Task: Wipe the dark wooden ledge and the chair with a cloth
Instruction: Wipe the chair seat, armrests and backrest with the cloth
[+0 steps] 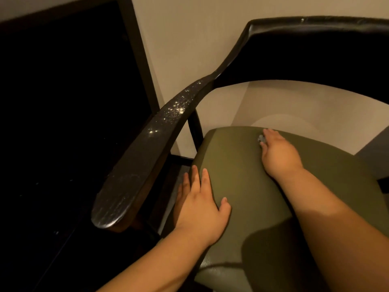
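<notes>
We see left hand (200,205) flat, fingers straight, empty, on near-left seat edge of chair (237,165). Right hand (279,153) farther, over grey cloth (261,139); its grip we cannot tell.

Single view from the camera on my head, facing forward and steeply down, close above the chair seat (242,178). The seat fills the lower right; its armrest (147,148) crosses the left.

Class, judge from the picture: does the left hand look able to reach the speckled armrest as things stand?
Probably yes. The left hand lies flat on the edge of the seat, just beside the armrest, holding nothing, with nothing between them.
</notes>
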A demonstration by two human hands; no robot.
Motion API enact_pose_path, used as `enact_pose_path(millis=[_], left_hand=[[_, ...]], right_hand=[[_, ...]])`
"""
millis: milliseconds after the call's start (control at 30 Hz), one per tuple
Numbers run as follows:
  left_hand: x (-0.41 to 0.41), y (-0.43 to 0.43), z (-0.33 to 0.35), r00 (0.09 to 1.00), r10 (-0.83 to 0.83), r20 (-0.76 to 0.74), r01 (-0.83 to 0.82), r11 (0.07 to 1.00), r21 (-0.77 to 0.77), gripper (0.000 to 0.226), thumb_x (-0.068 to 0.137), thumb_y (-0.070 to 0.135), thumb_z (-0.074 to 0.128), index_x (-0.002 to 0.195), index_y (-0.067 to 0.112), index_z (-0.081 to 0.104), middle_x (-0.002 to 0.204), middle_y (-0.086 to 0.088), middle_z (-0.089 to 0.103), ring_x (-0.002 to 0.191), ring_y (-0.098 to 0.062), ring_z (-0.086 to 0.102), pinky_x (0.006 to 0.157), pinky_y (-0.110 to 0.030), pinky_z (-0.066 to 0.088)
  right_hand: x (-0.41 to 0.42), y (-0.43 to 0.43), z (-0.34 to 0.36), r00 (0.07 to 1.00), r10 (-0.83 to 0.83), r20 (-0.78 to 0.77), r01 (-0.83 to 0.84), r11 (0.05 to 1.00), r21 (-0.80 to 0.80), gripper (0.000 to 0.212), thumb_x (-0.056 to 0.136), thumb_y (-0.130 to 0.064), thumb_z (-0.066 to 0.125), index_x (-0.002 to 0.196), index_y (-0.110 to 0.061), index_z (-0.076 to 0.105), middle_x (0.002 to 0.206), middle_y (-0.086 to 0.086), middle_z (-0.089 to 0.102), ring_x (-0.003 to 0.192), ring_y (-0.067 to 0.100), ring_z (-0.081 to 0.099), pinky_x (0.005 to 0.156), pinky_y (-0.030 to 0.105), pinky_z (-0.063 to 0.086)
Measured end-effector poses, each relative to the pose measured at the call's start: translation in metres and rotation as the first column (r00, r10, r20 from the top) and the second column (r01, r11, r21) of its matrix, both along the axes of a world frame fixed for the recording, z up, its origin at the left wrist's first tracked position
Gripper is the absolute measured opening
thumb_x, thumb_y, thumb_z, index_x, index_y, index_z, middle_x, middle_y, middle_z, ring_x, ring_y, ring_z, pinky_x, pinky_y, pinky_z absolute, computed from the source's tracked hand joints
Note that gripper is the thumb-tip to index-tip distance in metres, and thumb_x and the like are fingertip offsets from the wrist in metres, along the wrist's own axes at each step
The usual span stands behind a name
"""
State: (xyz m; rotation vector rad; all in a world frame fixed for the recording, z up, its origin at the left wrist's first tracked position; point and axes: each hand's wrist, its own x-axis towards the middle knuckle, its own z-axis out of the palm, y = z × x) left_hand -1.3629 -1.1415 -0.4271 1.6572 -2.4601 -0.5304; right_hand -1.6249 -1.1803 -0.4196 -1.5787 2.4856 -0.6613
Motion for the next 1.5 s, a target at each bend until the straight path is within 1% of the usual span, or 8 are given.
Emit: enact_pose_path(millis=[267, 467, 667, 900, 1067, 1200, 1333, 1500], left_hand=[[-0.002, 0.002, -0.003, 0.999, -0.016, 0.041, 0.018, 0.999, -0.032, 0.091, 0.095, 0.06, 0.035, 0.168, 0.019, 0.0, 0.176, -0.007, -0.007, 0.161, -0.028, -0.002, 0.131, -0.045, 0.007], [-0.005, 0.001, -0.005, 0.999, 0.006, 0.048, -0.005, 1.0, -0.03, 0.094, 0.09, 0.06, 0.038, 0.168, 0.018, 0.006, 0.175, -0.009, 0.001, 0.161, -0.032, 0.004, 0.13, -0.051, 0.012], [-0.002, -0.003, 0.001, 0.999, -0.018, 0.029, 0.016, 0.996, 0.09, 0.095, 0.092, 0.06, 0.046, 0.168, 0.025, 0.002, 0.175, -0.004, -0.008, 0.161, -0.029, -0.009, 0.13, -0.046, -0.002], [0.04, 0.022, 0.039, 0.991, -0.087, 0.105, 0.046, 0.94, 0.338, 0.082, 0.101, 0.048, 0.045, 0.167, 0.028, 0.002, 0.175, 0.004, -0.013, 0.161, -0.028, -0.011, 0.13, -0.052, 0.009], [0.112, 0.058, 0.115, 0.954, -0.248, 0.166, 0.13, 0.846, 0.517, 0.052, 0.101, 0.046, 0.047, 0.149, 0.024, 0.049, 0.158, -0.005, 0.044, 0.145, -0.028, 0.043, 0.114, -0.041, 0.042], [0.153, 0.067, 0.182, 0.947, -0.193, 0.258, -0.004, 0.795, 0.607, 0.047, 0.103, 0.048, 0.046, 0.145, 0.028, 0.051, 0.133, -0.003, 0.063, 0.122, -0.028, 0.061, 0.1, -0.036, 0.05], [0.184, 0.067, 0.236, 0.957, -0.127, 0.261, -0.068, 0.776, 0.627, 0.046, 0.103, 0.049, 0.048, 0.143, 0.029, 0.054, 0.133, -0.002, 0.065, 0.121, -0.027, 0.064, 0.1, -0.036, 0.053], [0.205, 0.053, 0.272, 0.952, -0.077, 0.297, -0.106, 0.825, 0.556, 0.044, 0.103, 0.048, 0.046, 0.139, 0.026, 0.057, 0.128, -0.004, 0.068, 0.116, -0.027, 0.066, 0.095, -0.037, 0.055]], right_hand=[[0.093, -0.026, -0.004, 0.871, 0.491, -0.025, -0.491, 0.871, 0.019, 0.053, 0.105, -0.018, 0.053, 0.156, -0.011, 0.042, 0.16, 0.011, 0.044, 0.148, 0.028, 0.04, 0.122, 0.033, 0.026], [0.064, -0.063, 0.008, 0.991, 0.132, 0.037, -0.13, 0.991, -0.033, 0.044, 0.103, -0.019, 0.055, 0.146, -0.009, 0.05, 0.137, 0.021, 0.06, 0.123, 0.041, 0.057, 0.103, 0.045, 0.047], [0.116, -0.013, -0.008, 0.911, 0.413, 0.003, -0.413, 0.911, 0.002, 0.061, 0.09, -0.031, 0.043, 0.144, -0.008, 0.058, 0.149, 0.019, 0.055, 0.138, 0.039, 0.05, 0.12, 0.049, 0.036], [0.134, 0.022, 0.047, 0.937, 0.26, 0.232, -0.338, 0.844, 0.416, 0.081, 0.089, 0.0, 0.057, 0.162, -0.018, 0.028, 0.156, 0.017, 0.043, 0.141, 0.039, 0.042, 0.118, 0.038, 0.036], [0.177, 0.067, 0.125, 0.848, 0.049, 0.528, -0.287, 0.88, 0.38, 0.044, 0.088, -0.028, 0.08, 0.129, -0.021, 0.063, 0.12, 0.009, 0.07, 0.113, 0.029, 0.067, 0.101, 0.032, 0.049], [0.213, 0.098, 0.186, 0.689, -0.084, 0.72, -0.18, 0.942, 0.282, 0.01, 0.08, -0.047, 0.069, 0.09, -0.046, 0.071, 0.1, -0.006, 0.073, 0.1, 0.02, 0.07, 0.1, 0.049, 0.053], [0.24, 0.103, 0.25, 0.729, 0.004, 0.685, -0.252, 0.932, 0.262, 0.006, 0.088, -0.036, 0.066, 0.092, -0.041, 0.066, 0.099, -0.01, 0.068, 0.093, 0.006, 0.067, 0.091, 0.036, 0.056], [0.27, 0.088, 0.287, 0.836, 0.319, 0.446, -0.454, 0.859, 0.238, 0.037, 0.093, -0.021, 0.069, 0.129, -0.023, 0.061, 0.131, 0.0, 0.054, 0.109, 0.018, 0.062, 0.095, 0.027, 0.048]])
